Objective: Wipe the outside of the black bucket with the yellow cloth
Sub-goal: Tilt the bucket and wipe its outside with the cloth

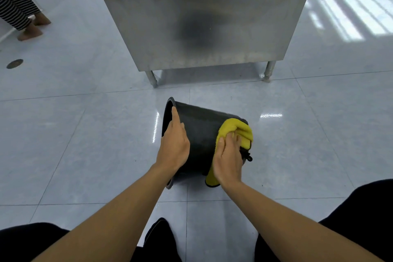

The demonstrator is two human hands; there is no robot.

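The black bucket (202,132) lies tipped on its side on the tiled floor, its open mouth facing left and its base to the right. My left hand (174,144) grips the bucket at the rim, the index finger stretched along the edge. My right hand (228,159) presses the yellow cloth (238,131) against the bucket's wall near the base. The cloth drapes over the base end and hangs down to the floor below my right wrist. A small black handle fitting shows beside the cloth.
A stainless steel cabinet (202,17) on short legs stands just beyond the bucket. Another person's feet and striped trousers (19,10) are at the far left. A round floor drain (14,63) lies at the left. My dark-clothed knees fill the bottom corners.
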